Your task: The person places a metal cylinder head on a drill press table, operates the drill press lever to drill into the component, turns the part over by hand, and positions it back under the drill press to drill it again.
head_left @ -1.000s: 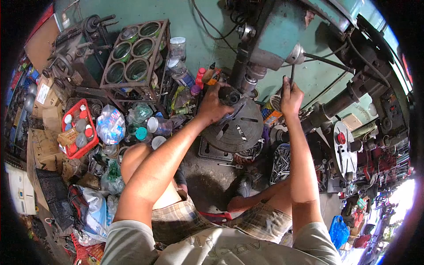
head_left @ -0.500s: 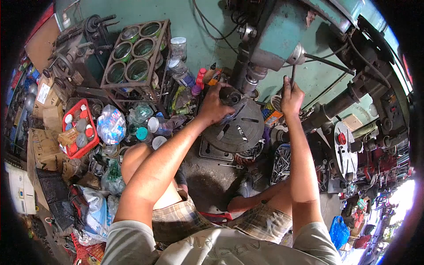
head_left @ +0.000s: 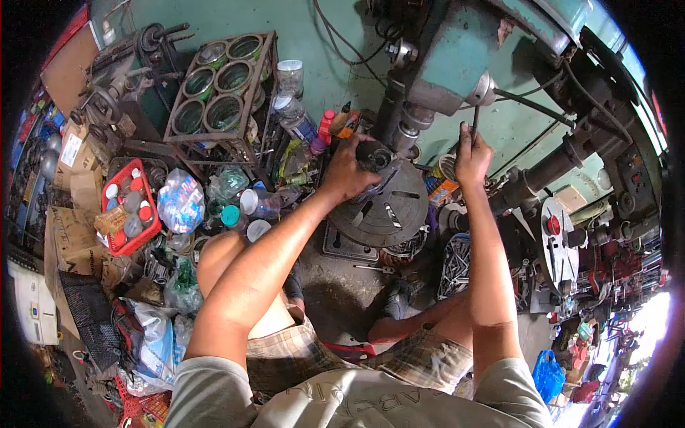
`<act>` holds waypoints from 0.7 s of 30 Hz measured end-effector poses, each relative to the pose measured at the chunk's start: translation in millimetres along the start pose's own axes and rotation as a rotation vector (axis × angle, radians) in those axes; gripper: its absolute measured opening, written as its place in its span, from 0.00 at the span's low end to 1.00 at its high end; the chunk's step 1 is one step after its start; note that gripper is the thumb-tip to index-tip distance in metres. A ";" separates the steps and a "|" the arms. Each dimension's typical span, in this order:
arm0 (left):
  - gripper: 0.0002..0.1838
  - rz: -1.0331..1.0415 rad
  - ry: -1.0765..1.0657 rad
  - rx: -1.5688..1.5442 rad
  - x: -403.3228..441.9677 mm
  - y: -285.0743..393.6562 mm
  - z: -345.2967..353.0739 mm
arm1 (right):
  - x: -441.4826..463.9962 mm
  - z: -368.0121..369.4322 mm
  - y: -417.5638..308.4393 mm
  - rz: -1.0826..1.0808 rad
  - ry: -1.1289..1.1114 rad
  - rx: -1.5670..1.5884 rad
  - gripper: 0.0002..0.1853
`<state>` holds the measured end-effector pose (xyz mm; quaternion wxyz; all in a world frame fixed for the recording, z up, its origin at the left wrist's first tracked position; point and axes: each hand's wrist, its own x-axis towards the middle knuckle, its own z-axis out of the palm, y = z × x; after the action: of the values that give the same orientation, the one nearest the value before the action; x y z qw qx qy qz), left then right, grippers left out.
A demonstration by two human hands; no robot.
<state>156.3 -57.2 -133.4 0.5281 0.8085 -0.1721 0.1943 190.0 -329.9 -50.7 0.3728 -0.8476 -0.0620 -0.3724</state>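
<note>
My left hand (head_left: 348,171) is wrapped round a dark cylindrical metal part (head_left: 376,155) at the back left of the round slotted drill press table (head_left: 407,203). Just beside that part is the drill press chuck (head_left: 407,135), under the green machine head (head_left: 449,68). Further right, my right hand (head_left: 472,155) grips a thin feed lever (head_left: 476,120) that runs up to the hub on the machine head. The underside of the metal part is hidden by my left hand.
A rusty rack (head_left: 227,89) of round containers stands at the back left, beside jars. Left lies a red basket (head_left: 135,207) of bottles. A tray of bolts (head_left: 454,260) sits right of the table, near a round white plate (head_left: 558,239). Bags and boxes crowd the left floor.
The view has shifted very slightly. Both hands keep their holds, and the metal part shows no clear movement.
</note>
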 end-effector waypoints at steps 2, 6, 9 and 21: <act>0.38 -0.010 -0.004 -0.012 0.9 -0.2 0.8 | 0.1 -0.8 -2.3 -0.004 0.006 0.002 0.28; 0.38 -0.019 -0.013 -0.028 0.1 -0.5 0.9 | 0.8 -0.5 -1.4 -0.007 0.003 -0.022 0.28; 0.38 0.001 -0.001 -0.008 -0.5 -0.5 0.3 | 1.7 0.6 0.1 -0.007 0.005 -0.008 0.28; 0.39 -0.029 -0.021 0.013 1.5 -5.5 3.1 | 3.6 3.4 6.9 -0.020 0.001 -0.020 0.26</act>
<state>160.6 -58.0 -138.1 0.5238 0.8163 -0.1646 0.1794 197.2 -333.1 -53.8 0.3607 -0.8505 -0.0666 -0.3769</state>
